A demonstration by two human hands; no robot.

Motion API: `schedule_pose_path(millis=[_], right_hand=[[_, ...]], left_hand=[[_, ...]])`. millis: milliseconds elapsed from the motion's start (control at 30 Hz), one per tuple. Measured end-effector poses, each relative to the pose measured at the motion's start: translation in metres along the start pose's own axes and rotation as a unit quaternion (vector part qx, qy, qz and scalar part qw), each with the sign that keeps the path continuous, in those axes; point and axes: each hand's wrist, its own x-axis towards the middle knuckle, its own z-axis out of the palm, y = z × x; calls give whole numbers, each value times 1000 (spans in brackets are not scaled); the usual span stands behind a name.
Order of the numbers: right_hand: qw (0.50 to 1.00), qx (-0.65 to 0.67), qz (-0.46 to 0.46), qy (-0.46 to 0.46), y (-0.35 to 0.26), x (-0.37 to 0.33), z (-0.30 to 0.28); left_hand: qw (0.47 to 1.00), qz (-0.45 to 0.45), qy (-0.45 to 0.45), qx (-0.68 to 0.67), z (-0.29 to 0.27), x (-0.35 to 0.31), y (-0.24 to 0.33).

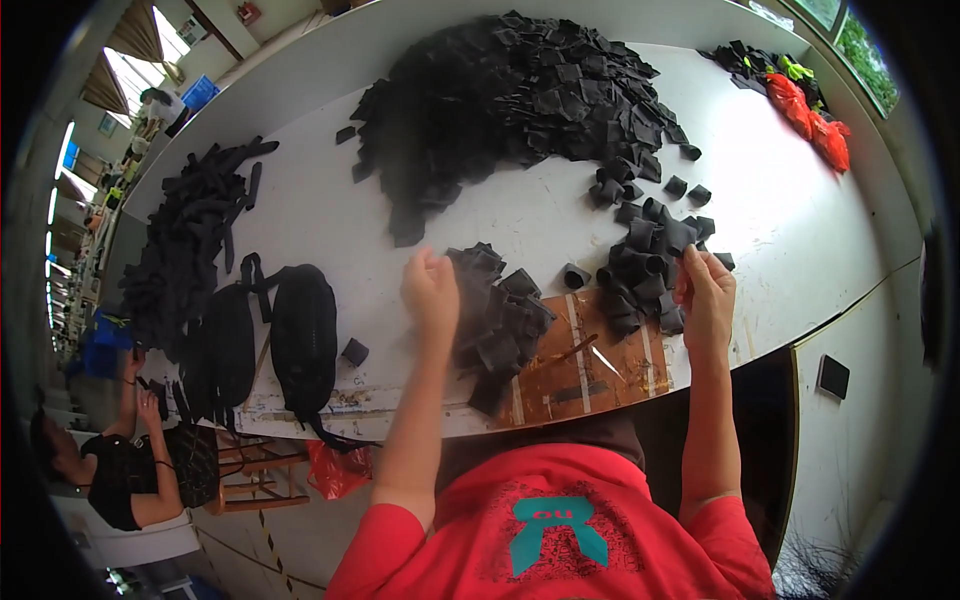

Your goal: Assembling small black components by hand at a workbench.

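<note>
My right hand (708, 290) pinches a black folded fabric piece (678, 237) between thumb and fingers, above a small heap of black fabric loops (632, 280). My left hand (432, 288) is raised over the table with its fingers curled in, slightly blurred; whether anything is in them does not show. Just beyond its fingertips a dark strip of fabric (406, 226) hangs off the big pile of black fabric pieces (540, 90). Between my hands a second heap of black pieces (500, 320) lies partly across a worn brown board (590, 370).
Long black fabric strips (190, 230) and two black padded straps (303, 335) lie on the left. Red plastic bags (810, 120) sit at the far right. A phone (833, 377) rests on the right-hand surface. Another person (120, 460) works at the lower left, by a wooden stool (265, 475).
</note>
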Motion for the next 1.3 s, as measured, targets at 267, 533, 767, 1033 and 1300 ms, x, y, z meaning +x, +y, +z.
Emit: schedule_pose_path(millis=[267,533,767,1033,1300], right_hand=[[985,-168,48,8,54,-7,-28],[937,-290,-185,-57,38,-93,5],[937,-181,-139,-265,16,-114,49],[884,-321,-310,-142,12,-107,62],[789,-429,-424,-118,20,-103,50]], left_hand=[[979,-3,-116,169,34,53,-68],[959,148,216,111,-30,29,-3],[916,-40,-220,-333,-66,-59,67],[885,-97,-207,-405,-49,-107,89],[771,-267,-320,-482,-42,-106,99]])
